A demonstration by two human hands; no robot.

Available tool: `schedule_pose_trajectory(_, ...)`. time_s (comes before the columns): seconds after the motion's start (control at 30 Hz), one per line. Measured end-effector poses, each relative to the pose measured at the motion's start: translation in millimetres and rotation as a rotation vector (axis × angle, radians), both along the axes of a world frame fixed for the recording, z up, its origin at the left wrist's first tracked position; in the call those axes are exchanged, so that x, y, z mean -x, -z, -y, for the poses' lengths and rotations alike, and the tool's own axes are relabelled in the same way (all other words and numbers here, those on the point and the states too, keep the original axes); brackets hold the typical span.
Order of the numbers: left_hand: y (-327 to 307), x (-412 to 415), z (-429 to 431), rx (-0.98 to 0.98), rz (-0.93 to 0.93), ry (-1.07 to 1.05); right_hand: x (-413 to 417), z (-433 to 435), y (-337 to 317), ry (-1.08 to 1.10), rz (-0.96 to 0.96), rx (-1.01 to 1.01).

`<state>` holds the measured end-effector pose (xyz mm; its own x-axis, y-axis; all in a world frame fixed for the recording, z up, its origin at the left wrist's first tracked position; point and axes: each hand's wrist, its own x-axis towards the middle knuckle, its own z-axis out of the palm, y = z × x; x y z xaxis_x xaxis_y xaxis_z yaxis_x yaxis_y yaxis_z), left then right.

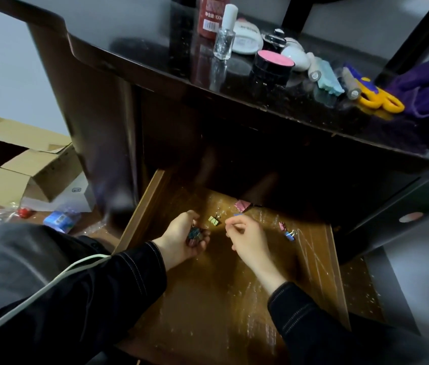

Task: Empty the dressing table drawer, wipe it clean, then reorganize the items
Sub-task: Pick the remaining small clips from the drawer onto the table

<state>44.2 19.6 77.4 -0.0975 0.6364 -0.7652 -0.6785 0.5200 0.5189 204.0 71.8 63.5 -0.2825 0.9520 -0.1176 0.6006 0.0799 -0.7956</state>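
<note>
Your tabletop (pixel 155 56) is crowded with cosmetics (pixel 272 65), so the drawer (pixel 208 299) looks nearly emptied, with wiping and reorganizing to come. Your left hand (pixel 184 238) curls its fingers round a bunch of clips (pixel 195 234). Your right hand (pixel 247 241) has fingers pinched together, on what I can't tell. A green clip (pixel 214 220), a pink clip (pixel 243 206) and a pink-blue pair (pixel 287 231) remain inside.

The single head-worn camera looked forward and steeply down, close above the open drawer (pixel 208 299), the bench (pixel 142 56) beyond.
</note>
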Motion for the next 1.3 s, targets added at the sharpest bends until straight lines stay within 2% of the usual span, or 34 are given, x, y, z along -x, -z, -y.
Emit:
schedule_pose_trajectory(0.1,-0.4,2.8,-2.0,0.003,0.015,-0.075,25.6,-23.4,10.5,-0.029,0.168,-0.041)
schedule_pose_trajectory(0.23,1.8,6.2,-4.0,0.028,0.022,-0.127,45.4,-40.2,25.7,-0.031,0.208,-0.04)
schedule_pose_trajectory(0.37,2.2,6.5,-4.9,0.044,0.014,-0.139,43.8,-40.0,28.8,-0.023,0.094,-0.009)
schedule_pose_trajectory(0.5,4.0,6.2,-4.6,0.054,-0.011,-0.114,30.8,-23.2,8.6,0.009,-0.163,0.086)
schedule_pose_trajectory(0.6,4.6,3.5,-3.8,0.064,0.032,-0.068,21.2,-5.4,-12.0,-0.101,-0.282,0.185)
schedule_pose_trajectory(0.73,7.4,-2.1,-3.6,0.039,0.134,0.016,15.0,8.2,-21.4,-0.272,-0.257,0.272)
schedule_pose_trajectory(0.83,10.9,-1.7,-2.2,0.027,0.089,0.073,7.4,2.0,-12.3,-0.139,-0.214,0.206)
schedule_pose_trajectory(0.97,13.0,2.9,-2.4,-0.024,-0.01,0.073,-5.8,-27.0,4.5,0.099,-0.009,0.029)
schedule_pose_trajectory(1.13,12.0,4.2,-3.3,-0.048,-0.027,0.083,-6.5,-60.9,17.7,0.046,0.6,-0.184)
schedule_pose_trajectory(1.2,10.0,3.9,-4.1,-0.051,-0.037,0.082,-4.5,-67.7,22.6,-0.018,0.699,-0.254)
schedule_pose_trajectory(1.3,6.0,2.0,-4.4,-0.05,-0.021,0.091,-0.8,-68.9,25.8,-0.076,0.721,-0.274)
